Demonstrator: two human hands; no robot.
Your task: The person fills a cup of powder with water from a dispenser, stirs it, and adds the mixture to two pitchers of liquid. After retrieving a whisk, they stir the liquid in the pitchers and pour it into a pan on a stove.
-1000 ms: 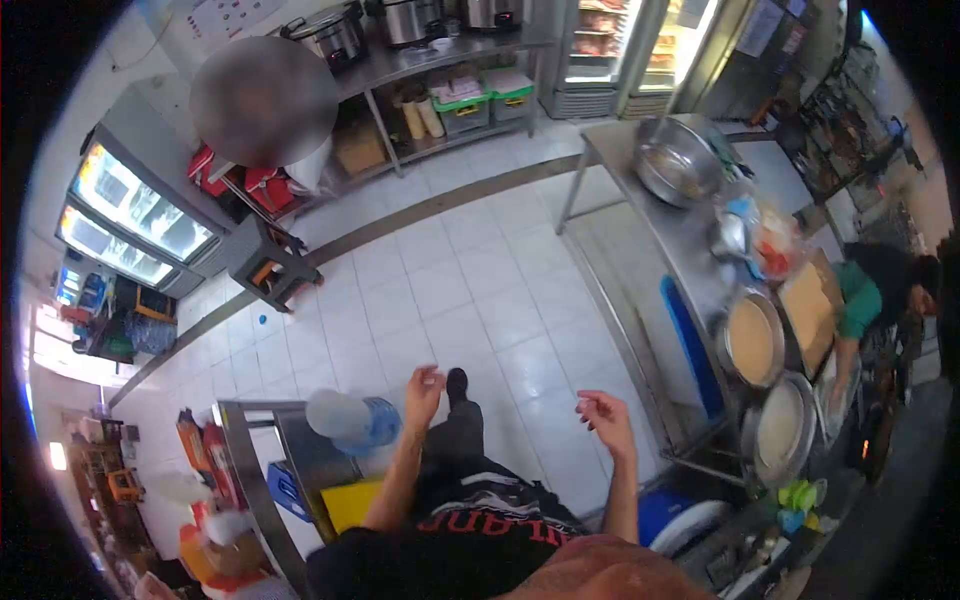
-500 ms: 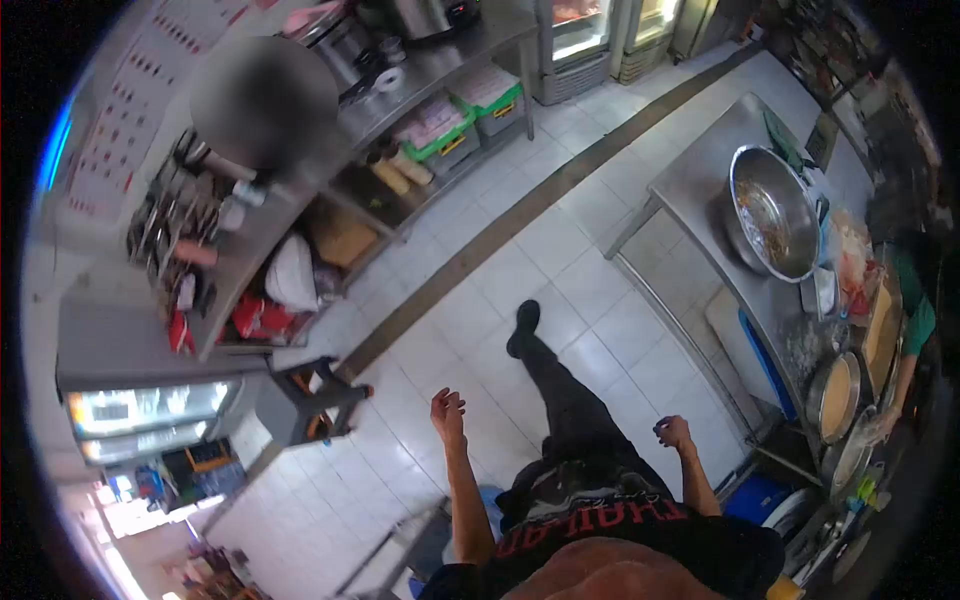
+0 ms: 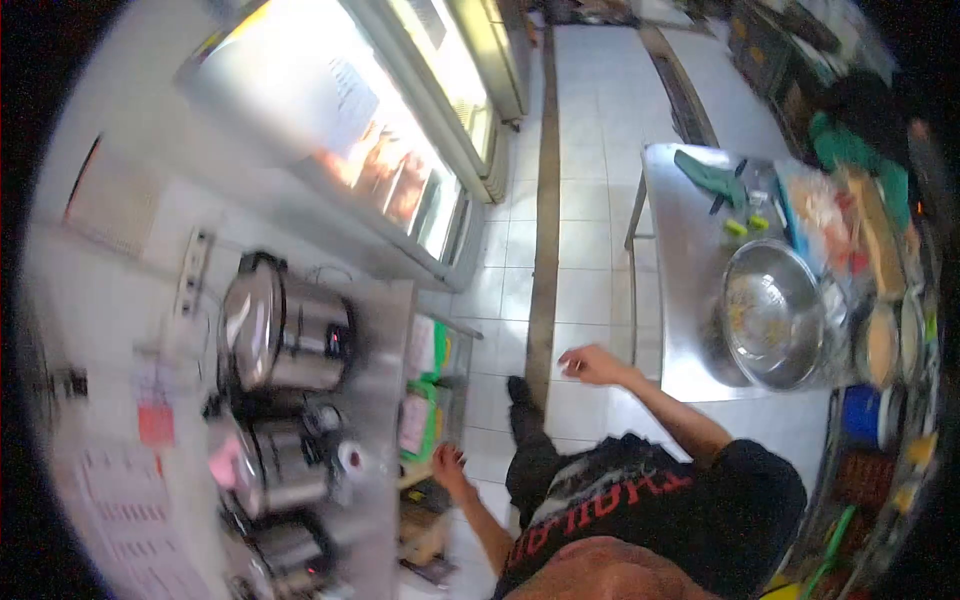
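Observation:
My left hand (image 3: pixel 450 467) hangs beside the steel shelf unit, near the green-rimmed bins (image 3: pixel 418 420); its fingers look loosely curled and blurred, and I cannot make out anything in them. My right hand (image 3: pixel 590 364) is held out over the tiled floor, left of the steel table (image 3: pixel 690 330), with its fingers apart and nothing in it. On that table stands a large steel bowl (image 3: pixel 773 315) with some bits of food inside.
Steel cookers (image 3: pixel 290 335) line the counter at left. Lit fridges (image 3: pixel 400 170) stand beyond. A green cloth (image 3: pixel 710 178) and plastic bags (image 3: pixel 825 215) lie on the table. At far right is a person in green (image 3: pixel 860 160).
The view has swung round and forward; the cookers and fridges are now much closer on the left. My right hand has moved across in front of me. One foot shows lower in view.

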